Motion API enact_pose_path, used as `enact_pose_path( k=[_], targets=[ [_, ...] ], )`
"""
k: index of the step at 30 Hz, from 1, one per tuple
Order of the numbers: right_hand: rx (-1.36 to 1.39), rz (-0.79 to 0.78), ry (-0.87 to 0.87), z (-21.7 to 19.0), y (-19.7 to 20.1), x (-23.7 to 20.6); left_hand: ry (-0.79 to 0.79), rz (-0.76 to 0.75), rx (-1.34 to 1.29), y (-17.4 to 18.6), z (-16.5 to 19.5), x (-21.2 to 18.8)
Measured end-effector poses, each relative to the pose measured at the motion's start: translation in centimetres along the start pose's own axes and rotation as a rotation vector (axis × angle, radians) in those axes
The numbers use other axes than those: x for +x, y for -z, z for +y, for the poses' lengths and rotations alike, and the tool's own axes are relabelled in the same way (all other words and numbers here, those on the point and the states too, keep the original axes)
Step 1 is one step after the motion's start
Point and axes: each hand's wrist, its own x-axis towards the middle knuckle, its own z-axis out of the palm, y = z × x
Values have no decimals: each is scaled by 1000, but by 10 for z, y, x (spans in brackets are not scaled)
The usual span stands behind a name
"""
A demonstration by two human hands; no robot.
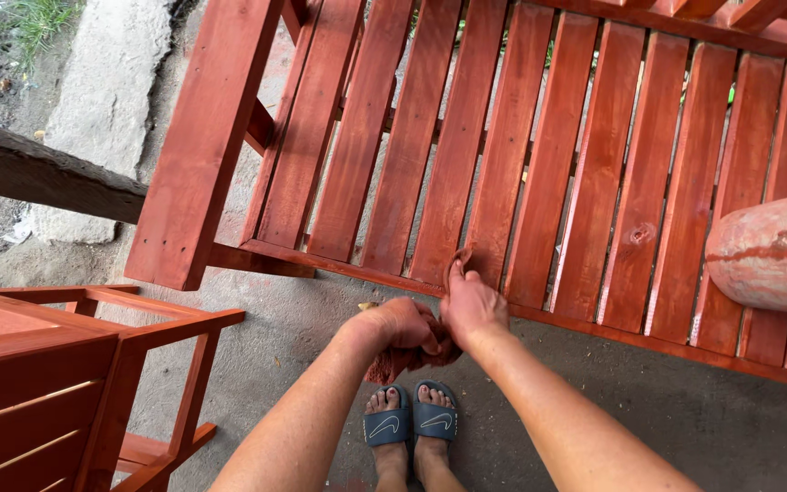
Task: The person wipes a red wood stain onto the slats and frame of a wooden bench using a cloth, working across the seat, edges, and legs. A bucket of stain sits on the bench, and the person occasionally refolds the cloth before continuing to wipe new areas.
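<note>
Forearms are coming in from the bottom of the view, meeting at the front edge of the slatted bench (539, 164). Left hand (400, 325) is balled into a fist, clamping a stained reddish rag (393, 363) that is hanging below it. Right hand (472, 305) is sitting just beside the left, touching it, fingers together and pinching the upper end of the same rag against the front rail of the bench, thumb pointing up at the slat ends.

Bench is red-brown stained wood, slats running away from the front edge with gaps showing ground underneath. A wide armrest board is running along its left edge. A pale, red-streaked rounded object (771, 251) is lying on the slats at the right edge; can't tell what it is.

Feet in dark blue slides (410, 425) are standing on the grey concrete floor (302, 328), directly under the hands. A second piece of red-stained wooden furniture (56, 383) is standing at the lower left corner of the view. A dark weathered beam (38, 173) is crossing at left, with bare dirt, a stone slab and some grass beyond it.

No containers in view.
</note>
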Motion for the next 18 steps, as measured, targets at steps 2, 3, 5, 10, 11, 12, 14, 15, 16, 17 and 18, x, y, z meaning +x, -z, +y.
enact_pose_path(
  k=[2,3,5,10,11,12,14,15,16,17,18],
  targets=[
    [-28,33,64,4,-4,-11,-4,-23,27,-5,-1,-6],
    [-44,50,94,6,-4,-14,-8,-36,39,-6,-1,-8],
    [-40,34,74,9,-4,-15,24,-83,-23,-7,1,-14],
    [20,15,28,14,-8,-13,40,-62,-16,-6,-2,-22],
    [66,78,52,16,-8,-12,32,-50,-21,-6,-3,-21],
    [114,136,76,17,-9,-11,28,-41,-26,-6,-7,-21],
    [220,108,93,19,-10,-8,-1,-44,-53,-5,-13,-19],
    [273,102,100,19,-9,-5,-20,-45,-61,-3,-16,-16],
    [312,131,123,15,-11,-2,-11,-71,-156,-2,-20,-15],
    [350,160,142,8,-14,1,-2,-102,-249,0,-24,-13],
    [389,192,162,0,-15,4,7,-130,-342,3,-29,-11]
  ],
)
